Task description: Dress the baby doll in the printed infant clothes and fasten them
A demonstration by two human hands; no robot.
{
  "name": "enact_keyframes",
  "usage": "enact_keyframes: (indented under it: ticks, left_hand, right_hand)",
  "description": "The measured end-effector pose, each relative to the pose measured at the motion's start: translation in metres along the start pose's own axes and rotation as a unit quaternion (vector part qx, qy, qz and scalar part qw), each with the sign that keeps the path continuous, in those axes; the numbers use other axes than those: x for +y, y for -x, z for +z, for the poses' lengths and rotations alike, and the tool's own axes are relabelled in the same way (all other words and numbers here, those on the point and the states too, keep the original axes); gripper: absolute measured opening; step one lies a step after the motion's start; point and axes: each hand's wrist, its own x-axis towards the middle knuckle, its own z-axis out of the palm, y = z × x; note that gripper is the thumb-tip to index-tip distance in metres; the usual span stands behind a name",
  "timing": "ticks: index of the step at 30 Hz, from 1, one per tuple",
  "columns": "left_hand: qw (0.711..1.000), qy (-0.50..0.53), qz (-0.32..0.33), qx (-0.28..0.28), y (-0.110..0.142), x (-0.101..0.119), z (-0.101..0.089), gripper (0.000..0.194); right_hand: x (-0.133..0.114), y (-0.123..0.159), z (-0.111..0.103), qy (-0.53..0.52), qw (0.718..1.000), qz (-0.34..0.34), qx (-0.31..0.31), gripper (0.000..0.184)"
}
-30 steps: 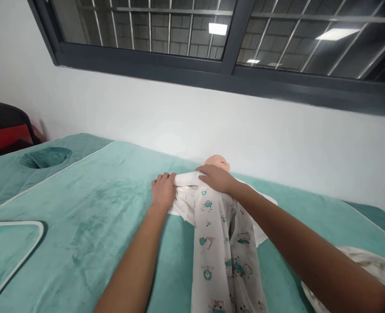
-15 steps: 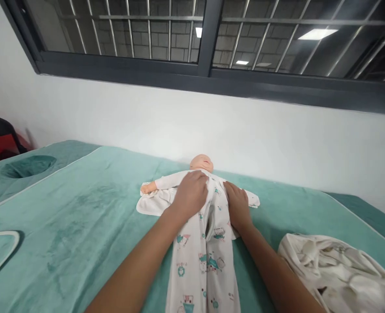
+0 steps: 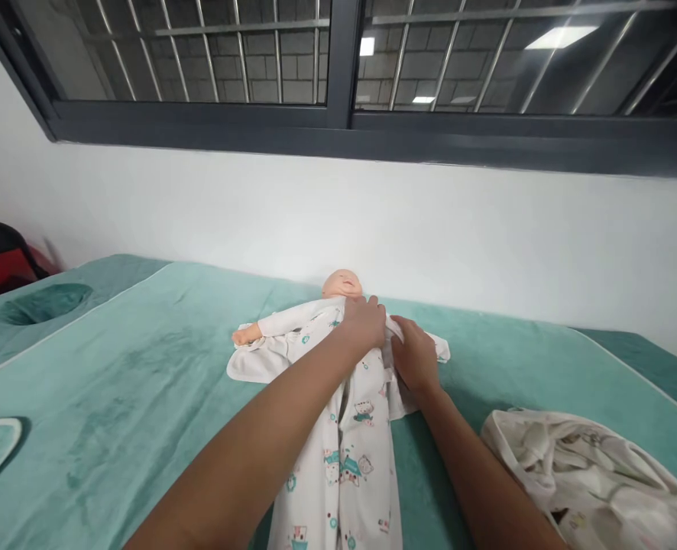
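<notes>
A baby doll (image 3: 343, 283) lies on its back, head toward the wall, with one bare hand (image 3: 247, 334) showing past a white sleeve at the left. White printed baby pyjamas (image 3: 338, 458) with long legs and snaps down the front lie over its body. At the doll's upper chest, my left hand (image 3: 366, 325) is closed on the cloth, its fingertips partly hidden. Just to its right, my right hand (image 3: 414, 355) pinches a fold of the pyjamas near the doll's other arm. That arm is covered by the cloth.
A teal cover (image 3: 144, 367) spreads over the bed, with a round hole (image 3: 46, 303) at the far left. White bunched cloth (image 3: 591, 473) lies at the lower right. The wall (image 3: 247, 206) and barred window (image 3: 338, 114) rise behind; a red and black object (image 3: 0, 263) stands left.
My left hand has moved right across the doll's chest, closer to my right hand. The right hand now lifts a fold of cloth. The view has shifted slightly.
</notes>
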Motion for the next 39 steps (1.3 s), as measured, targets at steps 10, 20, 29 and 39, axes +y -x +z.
enact_keyframes:
  ticks: [10,20,29,39]
  left_hand:
    - [0.999,-0.023,-0.006,-0.04,-0.001,-0.008,0.002,0.037]
    - [0.995,-0.033,0.01,-0.091,-0.037,-0.002,0.015,0.032]
    - [0.997,-0.033,0.031,-0.066,-0.004,-0.03,-0.022,0.037]
    - [0.999,-0.036,0.013,-0.025,0.042,-0.055,-0.047,0.034]
  right_hand:
    - [0.007,0.004,0.005,-0.056,0.995,0.075,0.03,0.038]
    - [0.014,-0.002,0.0,-0.116,0.985,0.129,-0.001,0.032]
    - [0.016,-0.003,-0.01,-0.225,0.948,0.217,0.053,0.03]
    - [0.032,-0.004,-0.006,-0.306,0.903,0.281,0.108,0.034]
